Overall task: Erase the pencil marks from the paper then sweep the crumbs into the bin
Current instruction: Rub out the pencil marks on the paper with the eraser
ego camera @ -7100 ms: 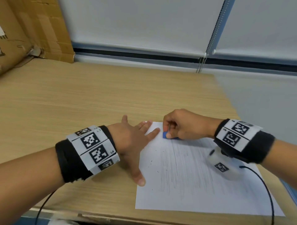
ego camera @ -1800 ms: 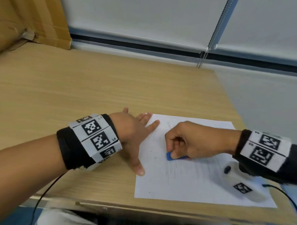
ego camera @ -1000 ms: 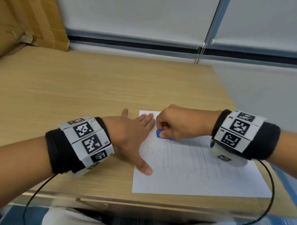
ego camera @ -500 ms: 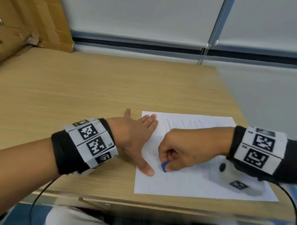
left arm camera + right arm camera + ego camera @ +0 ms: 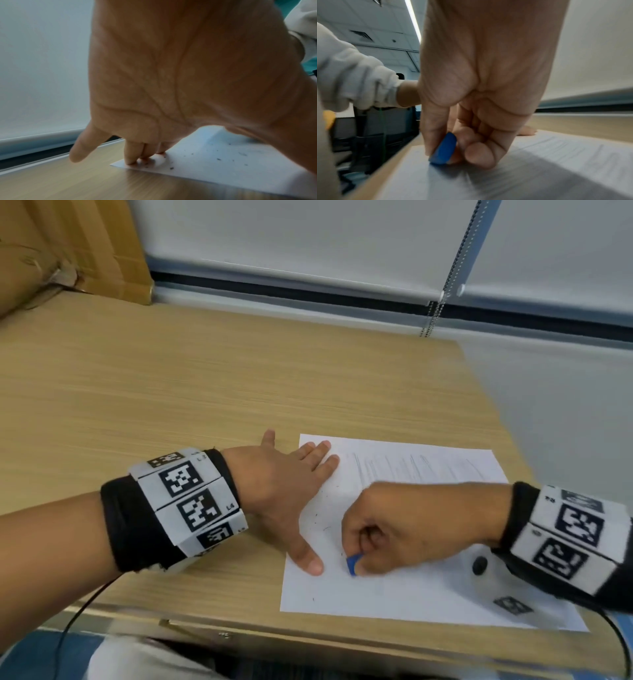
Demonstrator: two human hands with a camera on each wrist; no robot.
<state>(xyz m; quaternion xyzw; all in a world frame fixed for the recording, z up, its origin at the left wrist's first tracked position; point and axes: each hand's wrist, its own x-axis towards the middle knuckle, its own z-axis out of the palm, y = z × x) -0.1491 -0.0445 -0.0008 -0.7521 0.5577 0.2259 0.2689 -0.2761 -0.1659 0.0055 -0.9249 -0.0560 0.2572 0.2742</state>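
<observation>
A white sheet of paper [image 5: 428,587] lies on the wooden desk [image 5: 205,392] near its front edge, with faint pencil marks [image 5: 387,465] at its far end. My right hand [image 5: 394,529] pinches a small blue eraser [image 5: 352,564] between thumb and fingers and presses it onto the paper's near left part; the eraser [image 5: 444,148] shows clearly in the right wrist view. My left hand [image 5: 291,487] lies flat with spread fingers on the paper's left edge, fingertips [image 5: 132,161] pressing the far corner. Dark crumbs [image 5: 218,159] are scattered on the sheet [image 5: 223,169].
A cardboard box [image 5: 68,248] stands at the desk's far left corner. A window blind with a bead chain [image 5: 445,282] runs along the back. The desk's right edge [image 5: 496,422] drops off just beyond the paper. Cables hang from both wristbands.
My right hand has drawn the eraser from the paper's far left corner toward its near left part, and faint marks remain at the top. The left hand stays pressing the sheet.
</observation>
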